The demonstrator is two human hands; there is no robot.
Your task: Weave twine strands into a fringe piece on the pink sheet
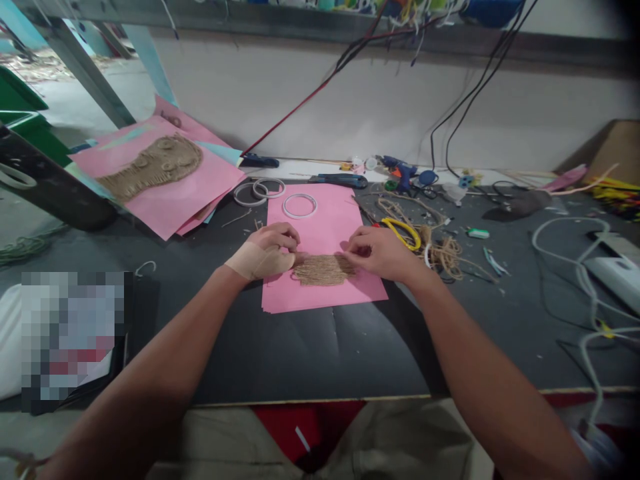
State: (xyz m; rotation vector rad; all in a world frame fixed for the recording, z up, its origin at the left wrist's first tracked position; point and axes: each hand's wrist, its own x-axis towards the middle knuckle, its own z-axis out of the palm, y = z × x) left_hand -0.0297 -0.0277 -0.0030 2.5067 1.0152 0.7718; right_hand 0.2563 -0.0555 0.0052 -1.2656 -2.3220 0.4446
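A patch of brown twine [324, 271], laid in close side-by-side rows, lies on a pink sheet of paper [320, 230] in front of me. At its upper left end is my left hand [267, 252], fingers curled and pressed together on the twine; a tan bandage wraps its back and wrist. My right hand [375, 250] pinches the twine at the upper right end, thumb against forefinger. The fingertips cover both ends of the top row. Right of the paper lies a loose tangle of twine [445, 257], with yellow-handled scissors [407, 233] beside it.
Several silvery rings [300, 206] rest near the paper's top. Behind are a utility knife [343, 181] and a blue glue gun [403, 170]. Pink sheets bearing a twine shape [163, 163] lie at left. A white cable [583, 267] loops at right; a dark cylinder [50, 180] leans in at left.
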